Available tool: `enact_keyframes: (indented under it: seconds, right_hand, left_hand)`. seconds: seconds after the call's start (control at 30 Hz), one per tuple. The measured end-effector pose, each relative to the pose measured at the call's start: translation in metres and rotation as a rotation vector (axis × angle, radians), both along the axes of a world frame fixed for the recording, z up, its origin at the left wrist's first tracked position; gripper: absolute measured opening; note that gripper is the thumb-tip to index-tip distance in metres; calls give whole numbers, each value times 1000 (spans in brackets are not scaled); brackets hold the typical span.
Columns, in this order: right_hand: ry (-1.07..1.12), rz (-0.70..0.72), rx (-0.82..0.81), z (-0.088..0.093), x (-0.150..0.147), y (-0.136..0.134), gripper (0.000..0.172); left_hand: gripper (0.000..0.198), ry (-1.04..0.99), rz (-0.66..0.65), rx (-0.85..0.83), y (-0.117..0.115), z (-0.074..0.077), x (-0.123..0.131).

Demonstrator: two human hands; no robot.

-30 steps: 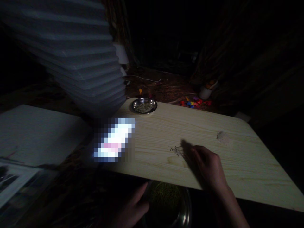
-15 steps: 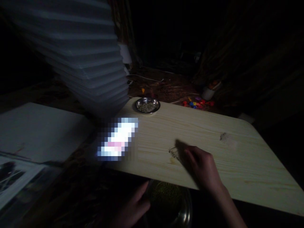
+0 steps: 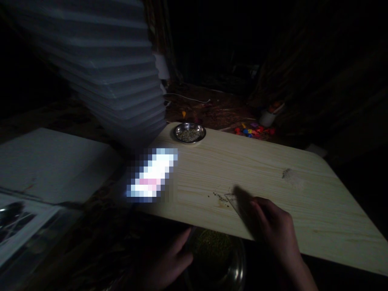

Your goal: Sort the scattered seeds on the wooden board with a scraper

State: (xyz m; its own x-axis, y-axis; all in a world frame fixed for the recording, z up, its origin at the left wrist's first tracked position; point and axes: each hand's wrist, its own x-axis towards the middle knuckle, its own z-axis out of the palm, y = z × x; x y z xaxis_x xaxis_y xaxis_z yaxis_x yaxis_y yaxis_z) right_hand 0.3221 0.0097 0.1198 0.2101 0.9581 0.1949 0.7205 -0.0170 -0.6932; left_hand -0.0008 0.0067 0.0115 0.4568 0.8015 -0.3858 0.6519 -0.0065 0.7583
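Seeds (image 3: 218, 197) lie just left of right hand (image 3: 273, 220) grip.

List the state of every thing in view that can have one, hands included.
right hand: flat on the wooden board, beside scattered seeds
left hand: fingers spread, at the rim of the large bowl
large bowl: below the board's near edge, holds greenish grain
small metal dish: upright at the far edge, holds seeds
phone: screen lit
pale patch: lying loose
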Motion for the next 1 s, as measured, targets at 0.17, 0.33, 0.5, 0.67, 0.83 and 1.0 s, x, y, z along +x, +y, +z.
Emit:
enact_keyframes:
  seconds: [0.17,0.33,0.5,0.67,0.83,1.0]
  right_hand:
    - [-13,17,-16,-2,-1,-1,34]
    - [-22,23,-36,-5,2,-10,34]
    - [3,103,-11,-6,-7,-19,32]
    - [15,214,-18,-2,-22,-25,25]
    - [31,217,-21,-2,-27,-20,24]
    - [5,194,-12,-2,-33,-2,28]
  left_hand:
    - [67,39,-38,24,3,17,3]
    - [68,104,-36,78,4,13,0]
    - [64,43,-6,83,4,12,-1]
    - [71,30,30,32,8,29,1]
    - [77,-43,102,-103,10,29,-5]
    - [82,-46,109,-120,13,37,-6]
